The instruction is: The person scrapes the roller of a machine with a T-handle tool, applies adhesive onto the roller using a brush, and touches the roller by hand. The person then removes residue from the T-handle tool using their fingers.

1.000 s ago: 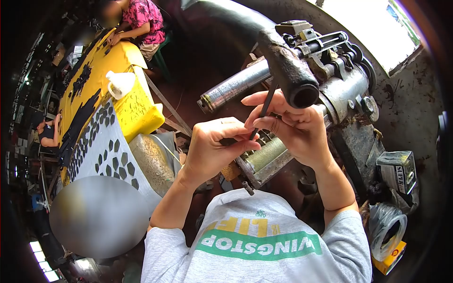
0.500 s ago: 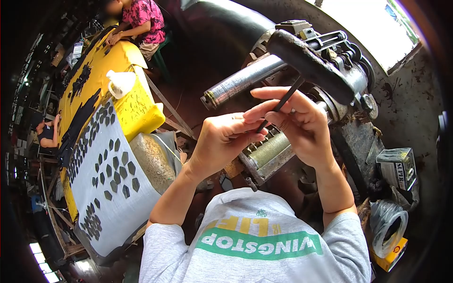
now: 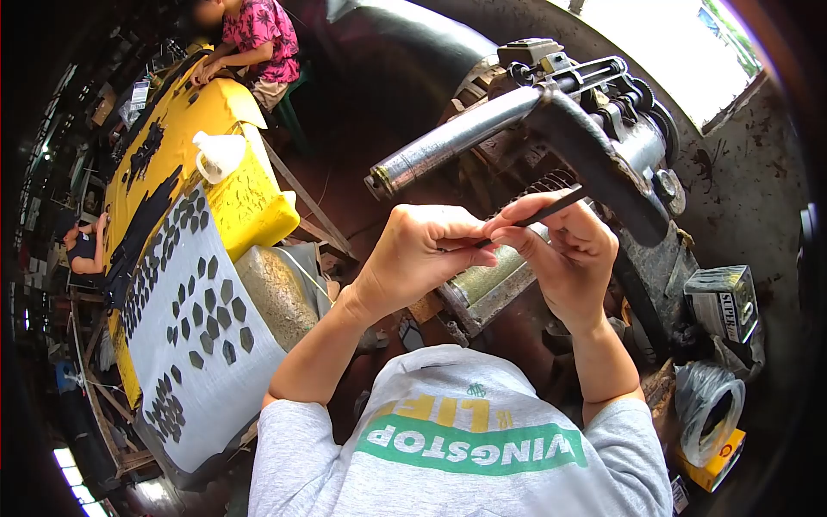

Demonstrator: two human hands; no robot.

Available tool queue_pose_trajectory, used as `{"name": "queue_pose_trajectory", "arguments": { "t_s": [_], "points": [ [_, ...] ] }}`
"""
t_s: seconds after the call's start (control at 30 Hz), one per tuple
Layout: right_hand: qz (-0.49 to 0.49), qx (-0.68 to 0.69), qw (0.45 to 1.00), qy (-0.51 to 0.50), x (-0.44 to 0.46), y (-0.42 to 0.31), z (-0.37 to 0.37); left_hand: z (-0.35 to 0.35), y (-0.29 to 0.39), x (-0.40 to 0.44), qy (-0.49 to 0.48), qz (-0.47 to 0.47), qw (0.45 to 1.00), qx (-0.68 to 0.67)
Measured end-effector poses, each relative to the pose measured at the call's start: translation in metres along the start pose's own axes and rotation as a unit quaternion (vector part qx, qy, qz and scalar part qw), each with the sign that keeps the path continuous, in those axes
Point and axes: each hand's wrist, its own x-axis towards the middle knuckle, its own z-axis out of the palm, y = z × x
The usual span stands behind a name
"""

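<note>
A: What do we record at the hands?

B: The left hand (image 3: 422, 250) and right hand (image 3: 564, 250) are together, clamped on one thin dark strip (image 3: 556, 204). The left pinches its lower end between thumb and fingers; the right holds it across the fingers. Whether the fingertips touch each other, we cannot tell.

A: And its position?

B: We find the strip tilted, its free end rising to the right, held up in front of a metal machine. Behind the hands we note a greenish roller (image 3: 484, 283), a dark bent arm (image 3: 607, 155) and a shiny metal cylinder (image 3: 457, 142).

A: What lies left?

B: A yellow-covered tabletop (image 3: 234, 103) bearing a white jug (image 3: 222, 155). Nearer us, a pale sheet (image 3: 245, 379) carries dark pentagonal pieces (image 3: 239, 308), some spaced out, others clustered. A co-worker in a pink patterned shirt (image 3: 260, 30) sits at the far end, hands on the tabletop; another in a dark top (image 3: 84, 256) is at its far side.

A: To the right?

B: We list a can marked SUPER (image 3: 722, 306), with a clear plastic bag (image 3: 711, 401) and a yellow box (image 3: 713, 465) below it.
</note>
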Motion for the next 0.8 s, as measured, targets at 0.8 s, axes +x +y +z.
{"name": "queue_pose_trajectory", "arguments": {
  "t_s": [0.8],
  "points": [
    [0.036, -0.047, 0.998, -0.031, -0.013, -0.015, -0.007, -0.007, -0.005, 0.01, -0.115, 0.086, 0.99, 0.019]
  ]
}}
